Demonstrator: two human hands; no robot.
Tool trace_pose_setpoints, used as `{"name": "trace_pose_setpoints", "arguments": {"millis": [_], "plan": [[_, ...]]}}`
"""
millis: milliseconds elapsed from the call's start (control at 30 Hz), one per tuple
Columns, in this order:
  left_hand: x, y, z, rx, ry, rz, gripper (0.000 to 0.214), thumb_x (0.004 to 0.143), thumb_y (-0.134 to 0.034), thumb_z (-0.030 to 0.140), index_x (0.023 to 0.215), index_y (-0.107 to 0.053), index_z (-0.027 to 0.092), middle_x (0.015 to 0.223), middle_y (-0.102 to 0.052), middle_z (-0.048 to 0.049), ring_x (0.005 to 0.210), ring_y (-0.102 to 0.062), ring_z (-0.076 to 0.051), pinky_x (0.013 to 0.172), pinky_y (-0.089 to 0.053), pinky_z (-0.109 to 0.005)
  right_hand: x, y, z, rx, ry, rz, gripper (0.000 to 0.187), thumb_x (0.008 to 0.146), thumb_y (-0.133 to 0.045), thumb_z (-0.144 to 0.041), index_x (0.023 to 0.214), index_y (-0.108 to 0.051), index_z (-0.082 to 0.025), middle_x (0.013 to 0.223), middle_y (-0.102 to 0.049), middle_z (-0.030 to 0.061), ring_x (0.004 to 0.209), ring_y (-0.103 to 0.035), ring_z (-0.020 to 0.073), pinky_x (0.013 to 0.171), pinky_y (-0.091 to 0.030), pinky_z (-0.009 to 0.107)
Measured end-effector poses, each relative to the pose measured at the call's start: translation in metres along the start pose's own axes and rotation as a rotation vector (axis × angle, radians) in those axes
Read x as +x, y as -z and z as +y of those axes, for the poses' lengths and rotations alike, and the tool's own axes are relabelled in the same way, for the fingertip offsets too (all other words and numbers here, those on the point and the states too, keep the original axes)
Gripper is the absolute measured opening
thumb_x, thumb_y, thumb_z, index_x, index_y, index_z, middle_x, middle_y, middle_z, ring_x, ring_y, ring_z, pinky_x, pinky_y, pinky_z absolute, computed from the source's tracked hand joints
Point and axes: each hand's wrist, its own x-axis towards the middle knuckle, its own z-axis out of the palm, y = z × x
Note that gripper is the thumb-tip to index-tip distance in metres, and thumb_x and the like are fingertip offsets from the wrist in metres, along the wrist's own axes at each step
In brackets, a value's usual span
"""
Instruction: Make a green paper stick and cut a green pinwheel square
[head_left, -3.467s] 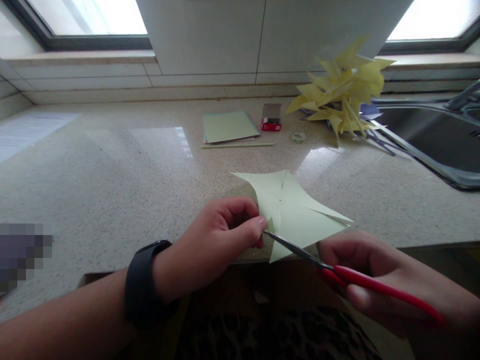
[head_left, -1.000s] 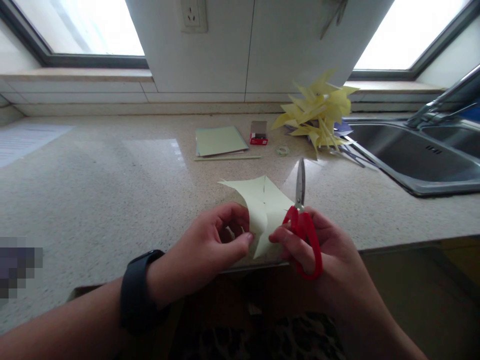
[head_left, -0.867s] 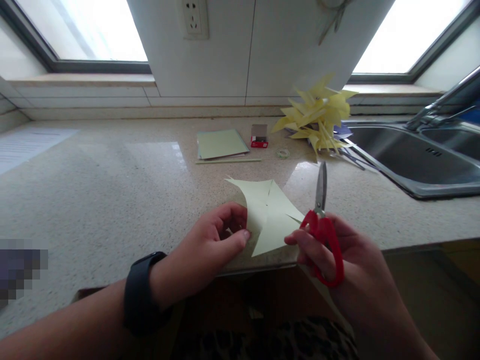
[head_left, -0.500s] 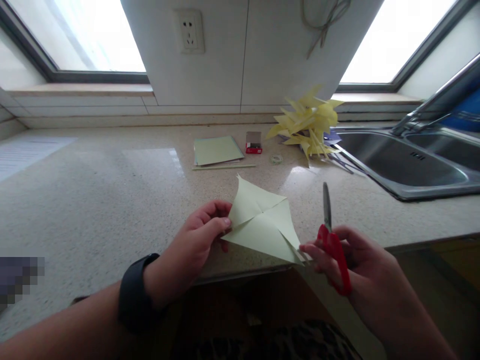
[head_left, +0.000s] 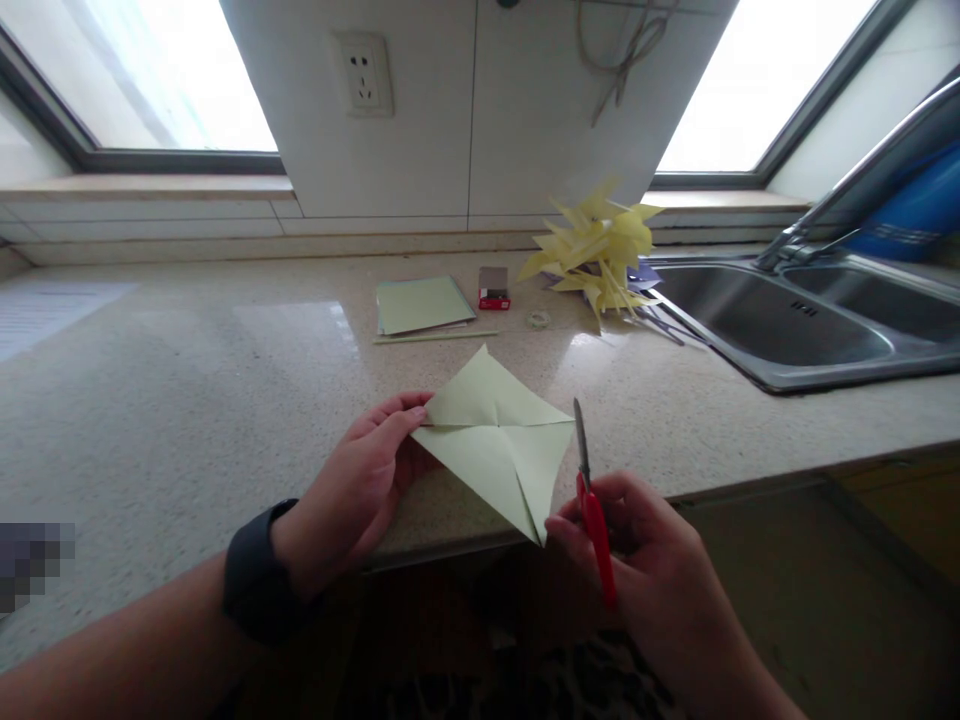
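Observation:
A pale yellow-green sheet of paper (head_left: 491, 430) is held over the counter's front edge, turned like a diamond, with slits running from its corners toward the middle. My left hand (head_left: 375, 460) pinches its left corner between thumb and fingers. Red-handled scissors (head_left: 596, 530) are gripped in my right hand (head_left: 645, 560), blades together and pointing up, beside the paper's right corner. The right thumb and fingertip are at the paper's near corner; whether they grip it is hard to make out.
Farther back on the counter (head_left: 187, 400) lie a stack of paper sheets (head_left: 424, 303), a thin stick (head_left: 435, 337), a small red box (head_left: 493, 290) and a small coil (head_left: 538, 319). Yellow paper pinwheels (head_left: 596, 245) are heaped beside the steel sink (head_left: 780, 310) on the right.
The paper has turned, its near corner swinging left and its right corner rising clear. My right hand with the scissors has moved left. The whole view has shifted slightly.

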Motion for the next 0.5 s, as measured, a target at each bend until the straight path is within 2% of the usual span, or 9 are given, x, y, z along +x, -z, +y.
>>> {"name": "trace_pose_setpoints", "arguments": {"millis": [133, 233, 400, 500], "plan": [[-0.005, -0.004, -0.001, 0.004, -0.039, -0.07, 0.028, 0.094, -0.063, 0.023, 0.121, -0.062, 0.016, 0.12, -0.071, -0.0096, 0.101, -0.07, -0.021, 0.09, -0.058, -0.034, 0.006, -0.004, -0.007, -0.141, 0.0, 0.004, 0.026, 0.087, -0.071, -0.045, 0.085, -0.06, -0.021, 0.078, -0.07, 0.0036, 0.068, -0.063, 0.0182, 0.06, -0.049, 0.031], [-0.01, -0.006, -0.004, -0.002, -0.008, -0.115, 0.031, 0.094, -0.065, 0.023, 0.124, -0.059, 0.018, 0.13, -0.068, -0.0105, 0.109, -0.069, -0.022, 0.095, -0.056, -0.034, 0.009, -0.006, -0.01, -0.159, -0.003, -0.021, 0.026, 0.089, -0.069, -0.044, 0.085, -0.059, -0.021, 0.078, -0.071, 0.0031, 0.066, -0.062, 0.0172, 0.059, -0.048, 0.031], [-0.016, -0.01, -0.007, 0.1, 0.081, -0.173, 0.034, 0.093, -0.067, 0.027, 0.125, -0.06, 0.015, 0.129, -0.069, -0.0127, 0.108, -0.069, -0.023, 0.095, -0.054, -0.034, 0.015, -0.007, -0.006, -0.162, 0.029, 0.0, 0.027, 0.084, -0.073, -0.045, 0.085, -0.06, -0.021, 0.075, -0.071, 0.003, 0.065, -0.064, 0.018, 0.058, -0.049, 0.031], [-0.017, -0.011, -0.008, 0.16, 0.118, -0.168, 0.042, 0.091, -0.07, 0.029, 0.127, -0.053, 0.016, 0.122, -0.071, -0.0133, 0.107, -0.071, -0.025, 0.093, -0.055, -0.036, 0.019, -0.006, -0.005, -0.116, 0.012, -0.021, 0.025, 0.082, -0.075, -0.042, 0.082, -0.06, -0.022, 0.072, -0.071, 0.0031, 0.064, -0.065, 0.0188, 0.056, -0.049, 0.03]]}}
